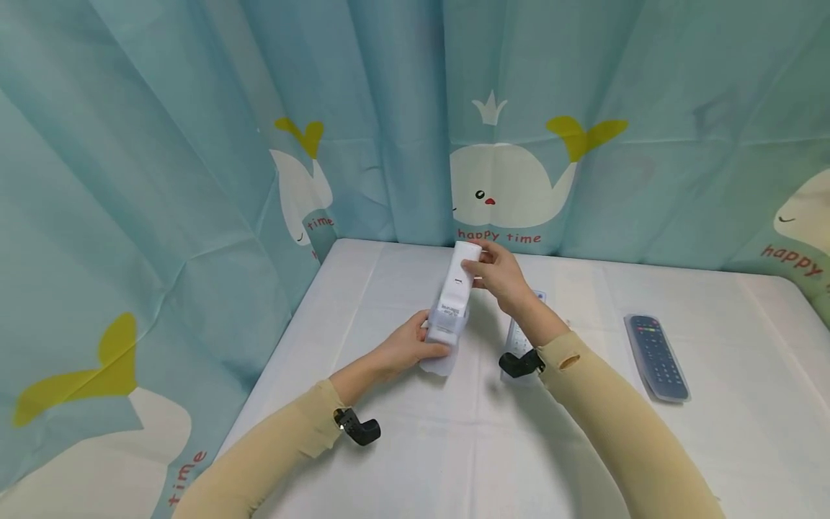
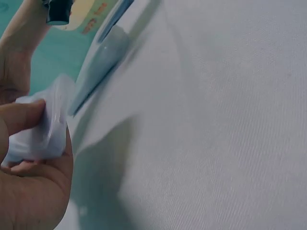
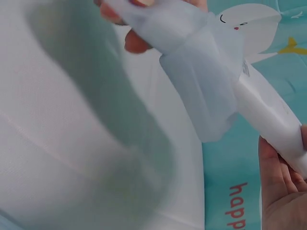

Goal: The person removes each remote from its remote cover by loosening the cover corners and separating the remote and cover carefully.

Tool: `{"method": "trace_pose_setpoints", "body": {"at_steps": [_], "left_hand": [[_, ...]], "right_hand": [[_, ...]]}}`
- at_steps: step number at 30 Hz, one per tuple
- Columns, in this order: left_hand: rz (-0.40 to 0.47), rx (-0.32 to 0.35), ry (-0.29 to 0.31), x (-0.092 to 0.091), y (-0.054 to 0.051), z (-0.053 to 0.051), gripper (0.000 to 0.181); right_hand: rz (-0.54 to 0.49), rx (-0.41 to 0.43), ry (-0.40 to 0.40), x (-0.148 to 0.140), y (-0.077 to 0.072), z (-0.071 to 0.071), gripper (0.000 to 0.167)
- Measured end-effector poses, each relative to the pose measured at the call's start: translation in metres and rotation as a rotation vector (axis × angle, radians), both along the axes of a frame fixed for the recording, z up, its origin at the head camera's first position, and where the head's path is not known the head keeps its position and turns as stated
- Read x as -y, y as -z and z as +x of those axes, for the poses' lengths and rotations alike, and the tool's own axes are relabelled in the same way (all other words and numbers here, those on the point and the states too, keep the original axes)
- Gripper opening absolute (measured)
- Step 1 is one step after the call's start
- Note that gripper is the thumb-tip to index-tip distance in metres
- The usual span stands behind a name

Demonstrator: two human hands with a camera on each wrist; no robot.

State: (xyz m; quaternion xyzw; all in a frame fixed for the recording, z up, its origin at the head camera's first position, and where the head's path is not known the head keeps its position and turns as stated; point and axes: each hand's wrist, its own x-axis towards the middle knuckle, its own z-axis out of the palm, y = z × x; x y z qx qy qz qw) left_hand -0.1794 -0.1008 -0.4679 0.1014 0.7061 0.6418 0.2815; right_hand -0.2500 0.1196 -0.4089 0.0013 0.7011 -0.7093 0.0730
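Left hand (image 1: 407, 347), head view: pinching a milky translucent plastic sleeve (image 1: 449, 333) low down.
Right hand (image 1: 502, 277), head view: gripping a white bar-shaped plastic device (image 1: 458, 281) by its top, over the white cloth-covered surface (image 1: 441, 440), near the far edge.
Sleeve work: best kept straight, with light, even pressure, to avoid snagging.
Left-wrist view: showing thumb (image 2: 26, 116) pressed against sleeve, without any clear glimpse of device.
Right-wrist view: revealing a loose skirt (image 3: 206, 108) flaring round the device, hardly readable from above.
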Motion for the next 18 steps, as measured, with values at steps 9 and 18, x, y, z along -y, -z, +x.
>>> {"method": "trace_pose_setpoints", "body": {"at_steps": [9,18], "left_hand": [[0.006,-0.056,0.154,0.009,-0.005,0.0,0.087],[0.046,-0.068,0.215,0.012,-0.004,0.0,0.101]], "right_hand": [[0.015,-0.003,-0.016,0.0,0.0,0.0,0.054],[0.002,0.008,-0.023,-0.001,0.003,-0.002,0.054]]}}
